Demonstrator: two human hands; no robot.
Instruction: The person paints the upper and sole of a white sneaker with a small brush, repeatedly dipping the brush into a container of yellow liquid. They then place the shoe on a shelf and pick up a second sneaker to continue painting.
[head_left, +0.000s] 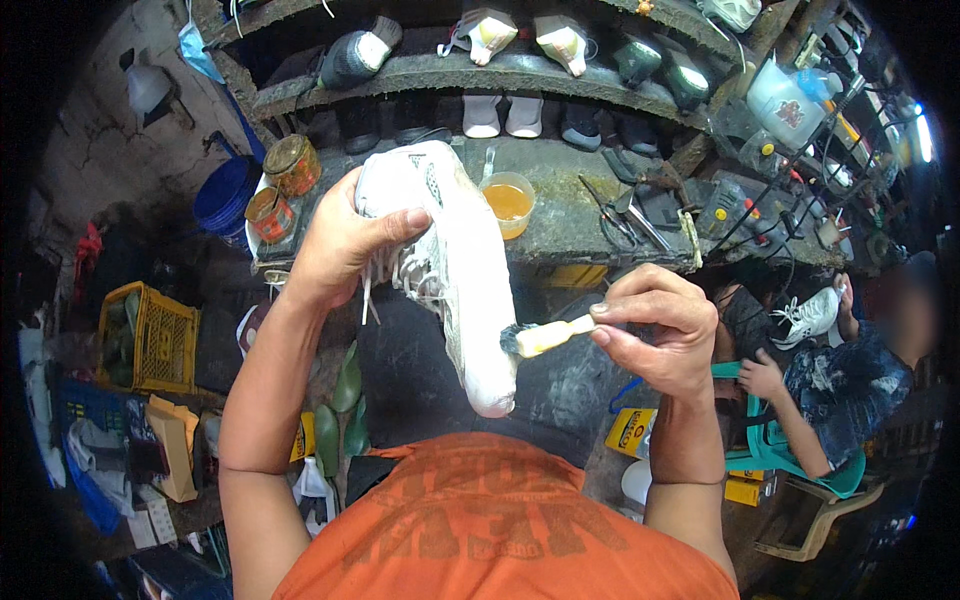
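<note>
A white lace-up sneaker point(478, 270) is held up on its side in front of me, toe toward my body. My left hand point(345, 235) grips it near the heel, thumb pressed over the upper; its laces hang loose. Between the thumb and fingers of my right hand point(660, 325) is the pale handle of a small brush point(548, 338). The brush's dark bristles touch the sole edge near the toe. Behind the shoe, on the bench, stands a clear plastic tub point(508, 205) of amber liquid.
Scissors point(617, 225) and other hand tools lie on the bench point(560, 235) at right. Two rusty cans point(291, 166) stand at its left end. Shelves point(480, 72) of shoes rise behind. A yellow crate point(165, 340) is at left. Another person point(835, 375) sits at right, holding a white shoe.
</note>
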